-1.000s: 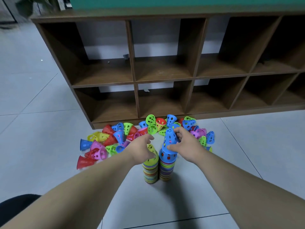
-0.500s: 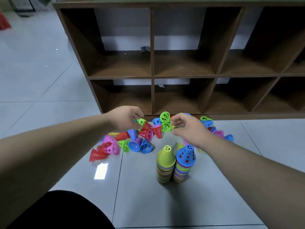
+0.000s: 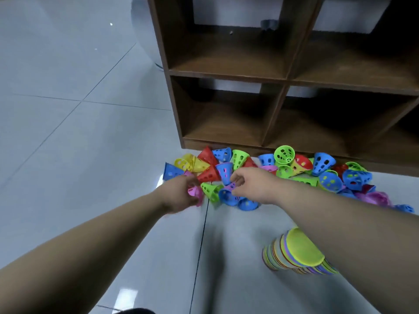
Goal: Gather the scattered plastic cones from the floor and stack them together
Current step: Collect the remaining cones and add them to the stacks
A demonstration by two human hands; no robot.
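Item 1. Wooden cubby shelf unit (image 3: 285,82): brown, open compartments in two visible rows, standing on a grey tiled floor (image 3: 68,132). Its top and right side are cut off by the frame edge.

Item 2. Loose cones (image 3: 283,164): perforated plastic in red, yellow, blue, green, pink and purple, lying on their sides in a heap along the foot of the shelf unit, from its left corner out to the right.

Item 3. Left hand (image 3: 181,196): at the front left edge of the heap, below the shelf unit's left corner. Its fingers are curled round a pink cone (image 3: 195,191). The hand and this cone are blurred, so the finger placement is hard to make out.

Item 4. Right hand (image 3: 254,184): in front of the shelf unit's left column, over the heap. Thumb and fingertips are bunched together, pinching a purple cone (image 3: 232,186), of which only a sliver shows. A blue cone (image 3: 226,196) lies just under it and a green cone (image 3: 209,191) sits between the two hands.

Item 5. Stacked cones (image 3: 292,254): a nested, multicoloured column with a yellow-green one on top, standing on the floor well in front of the shelf unit. The right forearm covers its right side and tip.

Item 6. Dark shape (image 3: 133,311): at the bottom edge, cut off, not identifiable.
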